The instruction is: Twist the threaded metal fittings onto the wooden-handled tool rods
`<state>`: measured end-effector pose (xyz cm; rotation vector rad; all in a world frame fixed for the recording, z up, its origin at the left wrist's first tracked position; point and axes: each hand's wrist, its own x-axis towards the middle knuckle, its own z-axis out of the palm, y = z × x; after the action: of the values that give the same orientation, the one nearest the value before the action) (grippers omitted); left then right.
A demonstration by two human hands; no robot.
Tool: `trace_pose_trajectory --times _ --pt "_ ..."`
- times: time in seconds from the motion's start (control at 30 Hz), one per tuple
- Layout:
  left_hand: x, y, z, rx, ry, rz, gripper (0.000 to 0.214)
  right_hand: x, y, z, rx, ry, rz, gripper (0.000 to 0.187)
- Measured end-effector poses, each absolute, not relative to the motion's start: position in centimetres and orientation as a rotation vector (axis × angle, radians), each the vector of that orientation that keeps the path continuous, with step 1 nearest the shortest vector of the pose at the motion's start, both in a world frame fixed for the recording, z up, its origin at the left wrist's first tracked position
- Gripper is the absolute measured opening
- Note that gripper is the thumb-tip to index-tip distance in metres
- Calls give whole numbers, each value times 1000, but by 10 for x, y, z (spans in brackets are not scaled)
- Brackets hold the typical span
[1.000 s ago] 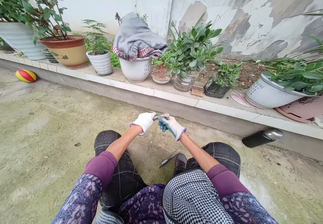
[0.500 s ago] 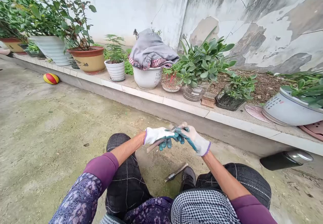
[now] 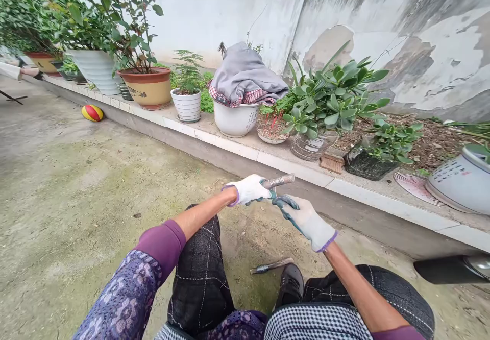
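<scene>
I sit on a concrete yard floor, wearing white gloves with teal palms. My left hand (image 3: 248, 190) is closed around a short metal tool (image 3: 278, 180) whose end sticks out to the right. My right hand (image 3: 306, 219) is just below and right of it, fingers curled, its fingertips touching near the tool where the left hand grips. A second metal tool (image 3: 271, 266) lies on the ground between my legs, beside my dark shoe (image 3: 290, 285).
A raised tiled ledge (image 3: 237, 148) runs along the wall with several potted plants, a white pot (image 3: 234, 118) draped with grey cloth, and a small brush (image 3: 331, 163). A red-yellow ball (image 3: 92, 113) lies left. A dark flask (image 3: 451, 269) lies at right.
The view has turned left, shifting the ledge and pots rightward. My left hand now holds the tool with its end pointing right, and my right hand has dropped lower and away from it.
</scene>
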<state>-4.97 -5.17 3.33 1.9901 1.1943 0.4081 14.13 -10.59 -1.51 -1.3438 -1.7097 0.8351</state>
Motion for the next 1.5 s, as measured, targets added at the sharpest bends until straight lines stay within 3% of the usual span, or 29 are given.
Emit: trace_pose_trajectory --times 0.07,0.23,0.37,0.57,0.8,0.93,1.1,1.23,1.37,1.5 --pt "-54 -39 32 2396 1369 273 11 139 -104 -16 -1392 -1854 776 29" --pt "-54 -25 6 2938 1390 -143 25 153 -77 0 -1535 -2165 579 28" --pt "-45 -22 -3 2943 1222 -125 26 174 -42 3 -1542 -2124 559 26" --pt "-60 -7 14 2689 1433 172 29 150 -52 -34 -1695 -2008 735 31" --pt "-70 -12 -1 2896 1389 -390 28 132 -68 -35 -1526 -2268 560 24" --pt "-63 -28 0 2923 1264 -244 28 152 -56 -23 -1493 -1991 665 22" --pt "-66 -29 13 2709 1232 27 25 150 -55 -25 -1499 -1632 1086 24" --pt "-77 -18 16 2593 1311 227 25 129 -60 -41 -1450 -1641 1159 22" --pt "-85 -12 9 2755 1531 -80 26 109 -71 -53 -1517 -1892 1171 18" --pt "-79 -18 -2 2944 1378 -457 27 113 -75 -44 -1590 -1993 1123 18"
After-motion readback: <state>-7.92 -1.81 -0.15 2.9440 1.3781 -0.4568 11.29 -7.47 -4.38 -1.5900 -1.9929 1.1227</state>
